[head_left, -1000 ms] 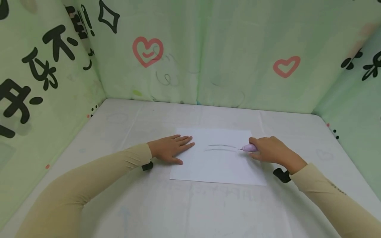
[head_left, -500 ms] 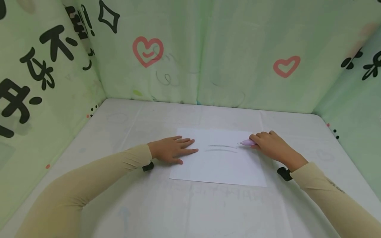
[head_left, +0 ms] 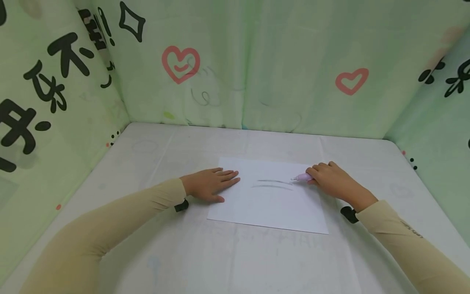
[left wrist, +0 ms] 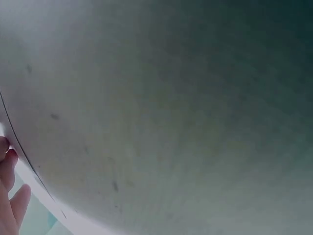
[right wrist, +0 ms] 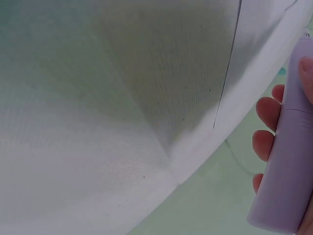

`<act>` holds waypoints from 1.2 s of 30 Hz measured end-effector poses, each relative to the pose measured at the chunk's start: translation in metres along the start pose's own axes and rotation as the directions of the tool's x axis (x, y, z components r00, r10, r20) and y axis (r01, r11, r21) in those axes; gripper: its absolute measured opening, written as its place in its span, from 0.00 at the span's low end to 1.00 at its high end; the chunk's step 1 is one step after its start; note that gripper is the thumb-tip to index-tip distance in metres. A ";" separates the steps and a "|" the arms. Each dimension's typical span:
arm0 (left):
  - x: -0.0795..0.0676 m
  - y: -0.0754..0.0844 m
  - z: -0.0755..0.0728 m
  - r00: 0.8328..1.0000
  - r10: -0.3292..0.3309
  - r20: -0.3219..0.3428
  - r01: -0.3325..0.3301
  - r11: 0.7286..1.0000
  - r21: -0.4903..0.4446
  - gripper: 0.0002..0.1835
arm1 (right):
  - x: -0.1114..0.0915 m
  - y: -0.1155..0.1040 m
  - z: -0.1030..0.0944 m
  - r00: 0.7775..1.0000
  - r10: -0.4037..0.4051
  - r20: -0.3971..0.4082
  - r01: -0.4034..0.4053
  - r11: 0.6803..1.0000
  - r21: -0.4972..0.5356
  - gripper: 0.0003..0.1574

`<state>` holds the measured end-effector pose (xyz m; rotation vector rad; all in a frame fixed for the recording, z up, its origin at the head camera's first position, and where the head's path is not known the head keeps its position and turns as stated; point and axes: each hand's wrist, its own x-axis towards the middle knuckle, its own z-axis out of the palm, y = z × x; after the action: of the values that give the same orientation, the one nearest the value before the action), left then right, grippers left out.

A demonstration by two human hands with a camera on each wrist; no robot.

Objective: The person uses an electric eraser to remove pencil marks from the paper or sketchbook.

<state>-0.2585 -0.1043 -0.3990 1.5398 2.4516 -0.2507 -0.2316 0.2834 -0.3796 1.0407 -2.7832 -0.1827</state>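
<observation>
"Paper [head_left: 266, 208], 1 sheet, white: location?"

"Flat on the white-covered table [head_left: 176, 253]. It bears 2 grey lines [head_left: 273, 187], slightly curved, 1 above the other, just right of the sheet's middle."

"Hands, 2: condition?"

"Left hand [head_left: 209, 185]: laid across the sheet's left edge, fingers straight and somewhat apart, fingertips on the paper. Its wrist view shows only some fingers, at the lower left corner. Right hand [head_left: 333, 181]: wrapped around 1 lilac pen-shaped tool [head_left: 304, 177], near the sheet's right side."

"Tool: details?"

"Thick, rounded barrel with 1 seam around it and a flat butt end, seen close in the right wrist view. Slim tip pointing left, near the right end of the upper line. Contact with the paper: cannot tell."

"Wear?"

"Beige sleeves [head_left: 132, 212], 2, long. Black wrist pieces [head_left: 181, 205], 2, 1 beneath each wrist."

"Surroundings?"

"Pale green curtain [head_left: 290, 49] behind the table and along its left and right sides. Printed on it: black lettering [head_left: 67, 49], left; red hearts, 2, at the back, the left 1 with a smile mark [head_left: 181, 68] inside."
</observation>
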 end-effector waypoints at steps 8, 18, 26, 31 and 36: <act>0.000 0.000 0.001 1.000 -0.024 0.000 0.024 1.000 -0.016 0.39 | -0.003 0.001 0.003 0.999 -0.032 -0.022 0.032 0.999 -0.029 0.12; 0.000 0.000 0.003 1.000 -0.016 -0.024 0.016 1.000 -0.019 0.39 | -0.002 0.002 0.005 0.995 -0.066 -0.070 0.061 0.995 -0.075 0.12; -0.001 0.002 0.002 0.999 -0.024 -0.026 0.023 0.999 -0.028 0.38 | -0.003 0.003 0.008 0.996 -0.069 -0.061 0.064 0.995 -0.083 0.12; -0.001 0.002 0.003 0.999 -0.029 -0.022 0.029 0.999 -0.033 0.38 | -0.003 0.003 0.008 0.997 -0.066 -0.047 0.062 0.995 -0.078 0.11; 0.000 0.002 0.003 0.999 -0.032 -0.018 0.031 0.999 -0.032 0.38 | -0.002 0.002 0.008 0.997 -0.061 -0.039 0.058 0.996 -0.075 0.11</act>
<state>-0.2561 -0.1045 -0.4017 1.4980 2.4835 -0.2036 -0.2330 0.2867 -0.3876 1.0968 -2.6888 -0.2660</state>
